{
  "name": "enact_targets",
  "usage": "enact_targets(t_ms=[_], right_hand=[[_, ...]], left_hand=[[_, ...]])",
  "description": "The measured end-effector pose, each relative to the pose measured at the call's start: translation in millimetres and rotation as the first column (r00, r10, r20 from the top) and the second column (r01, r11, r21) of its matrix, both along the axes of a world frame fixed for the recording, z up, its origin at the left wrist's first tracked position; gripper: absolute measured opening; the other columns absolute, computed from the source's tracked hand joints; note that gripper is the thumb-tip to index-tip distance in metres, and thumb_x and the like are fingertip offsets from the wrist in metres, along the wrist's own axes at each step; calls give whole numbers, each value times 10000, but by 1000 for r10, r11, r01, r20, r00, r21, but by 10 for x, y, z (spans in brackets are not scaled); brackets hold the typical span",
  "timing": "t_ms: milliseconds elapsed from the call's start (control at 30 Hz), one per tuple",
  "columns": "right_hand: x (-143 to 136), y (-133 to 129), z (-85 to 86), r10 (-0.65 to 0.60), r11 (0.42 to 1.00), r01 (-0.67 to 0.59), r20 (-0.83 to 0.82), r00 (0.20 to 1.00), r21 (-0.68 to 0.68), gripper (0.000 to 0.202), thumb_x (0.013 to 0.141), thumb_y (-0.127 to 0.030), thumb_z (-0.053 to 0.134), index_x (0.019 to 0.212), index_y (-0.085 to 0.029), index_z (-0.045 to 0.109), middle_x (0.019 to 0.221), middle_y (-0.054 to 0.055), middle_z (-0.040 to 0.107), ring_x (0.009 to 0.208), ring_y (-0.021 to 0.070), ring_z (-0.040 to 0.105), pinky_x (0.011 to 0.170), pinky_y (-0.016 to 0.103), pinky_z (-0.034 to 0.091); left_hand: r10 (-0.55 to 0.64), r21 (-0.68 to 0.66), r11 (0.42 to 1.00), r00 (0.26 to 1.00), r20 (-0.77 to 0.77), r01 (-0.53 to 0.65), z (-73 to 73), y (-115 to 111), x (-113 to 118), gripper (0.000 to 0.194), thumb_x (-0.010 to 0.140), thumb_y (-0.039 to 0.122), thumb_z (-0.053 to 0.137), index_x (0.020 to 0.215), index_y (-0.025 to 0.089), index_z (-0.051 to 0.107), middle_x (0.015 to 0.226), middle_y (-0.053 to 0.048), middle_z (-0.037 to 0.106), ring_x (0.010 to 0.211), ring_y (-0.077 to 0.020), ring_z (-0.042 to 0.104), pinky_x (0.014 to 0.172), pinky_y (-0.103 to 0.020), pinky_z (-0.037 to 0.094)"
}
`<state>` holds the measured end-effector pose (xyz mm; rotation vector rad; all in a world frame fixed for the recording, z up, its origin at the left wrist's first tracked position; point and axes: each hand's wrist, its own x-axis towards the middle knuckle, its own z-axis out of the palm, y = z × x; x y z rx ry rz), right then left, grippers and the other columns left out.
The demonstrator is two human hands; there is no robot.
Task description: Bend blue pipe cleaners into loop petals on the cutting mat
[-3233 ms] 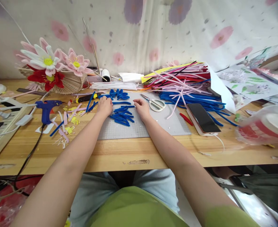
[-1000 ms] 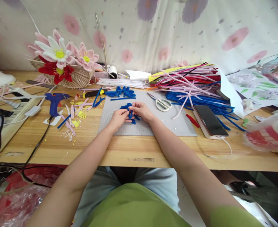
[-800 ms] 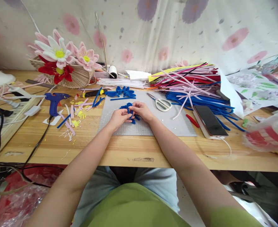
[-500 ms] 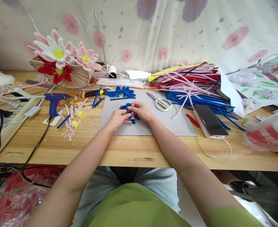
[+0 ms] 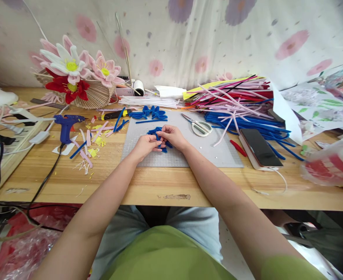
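Left hand [image 5: 146,147]: fingers curled in and pinched on a blue strip [image 5: 158,132], with hardly any gap between them.
Right hand [image 5: 173,136]: thumb and fingertips pressed together on the same strip from the other side — a hold at each end probably steadies so soft a thing.
Blue strip: between the two hands, over the left half of the grey mat [image 5: 218,153]; its exact shape is hard to tell, since fingers cover much of it and other blue lies behind.
Cut pieces [image 5: 169,144]: loose, right by the fingers, seemingly for a short reach.
Folded pieces [image 5: 155,113]: at the mat's back edge, likely set there to stay clear of the hands; one straight blue length [image 5: 151,121] lies just in front.
Scissors [image 5: 202,130]: on the mat beside the right hand, handles nearer the person — handy for picking up.
Glue gun [image 5: 66,129]: on the counter [image 5: 107,186], left of the mat, away from the handwork.
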<state>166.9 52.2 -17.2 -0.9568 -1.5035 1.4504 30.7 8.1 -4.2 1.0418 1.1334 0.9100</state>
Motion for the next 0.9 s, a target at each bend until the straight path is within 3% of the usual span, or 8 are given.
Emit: enact_targets(t_ms=[133,267,333,467,600,733,900], right_hand=[[15,7,20,-3,1000,4,-26,1000,30,396,628,-525,670,644,-168,500,525,-48,516,451,46,404,442,187,323],[72,44,26,-50,999,50,-147,988,-7,360,703,-528,604,871,-210,598,699,-38,561,517,48,421,423,171,313],[105,61,20,2,999,-12,-185,983,-51,368,717,-511,602,954,-230,620,804,-17,601,596,64,481,457,171,364],[125,44,30,171,970,-206,-244,955,-129,355,713,-486,630,927,-205,660,843,26,653,709,107,563,597,206,469],[94,-10,73,219,939,-288,-321,921,-189,300,728,-422,647,921,-193,673,839,31,684,731,116,607,681,228,498],[97,1,63,186,927,-290,-378,907,-238,233,728,-359,666,874,-179,683,781,23,695,675,98,612,660,212,500],[122,58,-1,102,940,-233,-444,890,-251,200,686,-317,712,815,-167,687,712,9,687,623,84,602,601,186,493]], left_hand=[[10,-17,1000,1000,21,-10,45,-15,-1,109,716,104,646,821,98,619,763,-64,690,659,-127,661,651,-273,556],[-34,-61,997,989,144,44,109,-32,-20,334,705,89,660,1025,129,574,728,-30,684,630,-112,649,631,-249,551],[-50,-83,994,977,209,69,120,-28,-32,357,706,72,654,1041,136,546,719,-21,680,618,-107,645,605,-230,547],[-47,-114,990,961,273,81,97,-9,-60,257,719,52,636,942,133,539,692,-12,668,585,-89,635,542,-176,530],[-104,-119,982,951,292,144,78,-9,-80,275,705,55,656,937,127,526,696,-13,668,584,-95,640,503,-162,524],[-108,-126,980,940,323,156,91,-31,-54,294,724,24,616,979,121,506,684,-15,669,572,-97,643,491,-157,522],[-32,-127,989,948,316,76,84,-45,7,278,751,8,567,987,130,484,682,-16,672,587,-99,651,516,-165,532]])
